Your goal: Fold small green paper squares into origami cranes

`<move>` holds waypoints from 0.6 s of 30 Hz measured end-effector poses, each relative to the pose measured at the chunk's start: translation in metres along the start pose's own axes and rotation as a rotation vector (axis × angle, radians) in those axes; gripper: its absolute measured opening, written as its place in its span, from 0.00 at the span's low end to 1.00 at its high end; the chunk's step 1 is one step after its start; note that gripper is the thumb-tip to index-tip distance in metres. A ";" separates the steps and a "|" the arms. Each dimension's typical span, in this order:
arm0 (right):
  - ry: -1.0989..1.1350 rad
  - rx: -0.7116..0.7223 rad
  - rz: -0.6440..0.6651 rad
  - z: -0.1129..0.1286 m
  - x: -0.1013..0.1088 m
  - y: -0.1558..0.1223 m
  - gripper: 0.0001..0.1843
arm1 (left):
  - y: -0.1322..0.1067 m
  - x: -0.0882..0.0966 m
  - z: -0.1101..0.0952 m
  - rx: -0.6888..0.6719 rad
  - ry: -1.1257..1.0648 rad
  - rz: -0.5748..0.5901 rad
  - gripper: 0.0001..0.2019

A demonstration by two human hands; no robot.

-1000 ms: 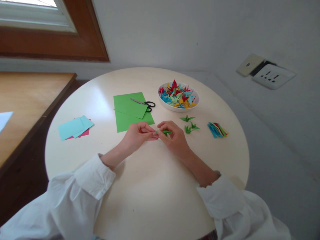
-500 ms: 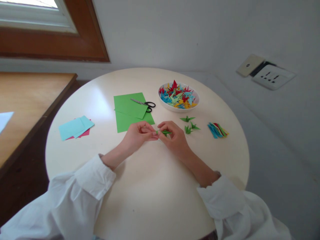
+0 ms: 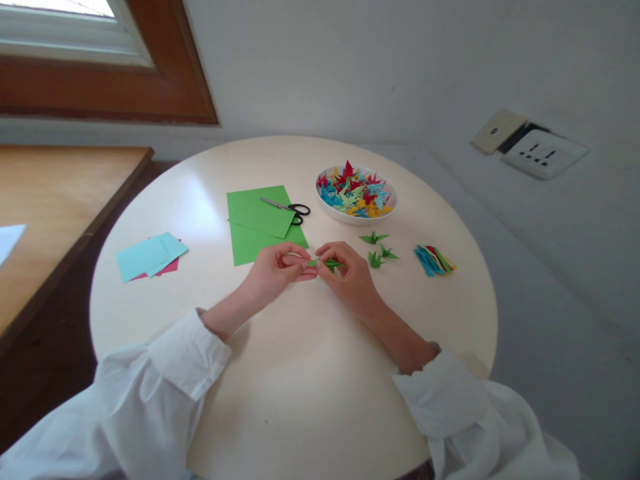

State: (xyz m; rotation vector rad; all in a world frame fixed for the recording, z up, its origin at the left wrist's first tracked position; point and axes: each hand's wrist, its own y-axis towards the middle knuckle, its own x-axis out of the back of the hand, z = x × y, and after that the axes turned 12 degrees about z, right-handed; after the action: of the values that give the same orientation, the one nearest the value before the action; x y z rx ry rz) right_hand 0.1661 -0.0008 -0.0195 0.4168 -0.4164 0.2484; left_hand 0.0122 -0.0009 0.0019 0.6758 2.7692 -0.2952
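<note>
A small folded piece of green paper [image 3: 333, 265] is pinched between both hands above the middle of the table. My left hand [image 3: 280, 264] is closed on its left end with thumb and fingertips. My right hand [image 3: 349, 272] grips it from the right, and a pointed green tip sticks out under the curled fingers. The fingers hide much of the paper's shape. Just right of my right hand lie several green paper cranes [image 3: 376, 259]. Behind my left hand rest sheets of green paper [image 3: 250, 227], with black-handled scissors [image 3: 299, 209] lying across them.
A white bowl [image 3: 345, 218] full of colourful paper cranes stands at the back right. Folded paper strips [image 3: 434, 261] lie near the right edge of the round table [image 3: 280, 400]. Light blue and pink paper sheets [image 3: 145, 257] lie at left. A wooden surface [image 3: 60, 193] adjoins there.
My left thumb and fingertips have shifted slightly left along the green paper, so a bit more of it shows between the hands. The right hand keeps its grip.
</note>
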 end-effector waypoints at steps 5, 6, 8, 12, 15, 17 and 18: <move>0.006 -0.047 0.009 0.001 0.000 0.000 0.04 | 0.000 -0.002 -0.002 0.003 -0.016 0.002 0.12; 0.002 -0.056 0.010 0.001 0.000 0.000 0.04 | 0.000 -0.002 -0.002 0.005 -0.016 0.001 0.11; -0.004 -0.062 0.008 0.001 0.000 0.000 0.04 | 0.000 -0.003 -0.002 0.009 -0.014 -0.006 0.10; -0.017 -0.052 0.006 0.000 0.000 0.000 0.04 | -0.001 -0.003 -0.002 0.020 -0.009 -0.031 0.08; -0.030 -0.024 -0.001 0.000 -0.001 0.000 0.05 | -0.001 -0.003 -0.002 0.025 -0.005 -0.048 0.09; -0.040 -0.002 -0.005 0.000 -0.001 0.000 0.05 | -0.001 -0.003 -0.002 0.024 0.001 -0.052 0.11; -0.046 0.007 -0.005 0.000 -0.001 0.000 0.05 | -0.001 -0.002 -0.001 0.021 0.006 -0.052 0.12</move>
State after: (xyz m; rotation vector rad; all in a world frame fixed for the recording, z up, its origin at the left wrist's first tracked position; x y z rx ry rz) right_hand 0.1654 -0.0008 -0.0197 0.4314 -0.4597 0.2360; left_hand 0.0136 -0.0020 0.0039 0.6117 2.7967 -0.3337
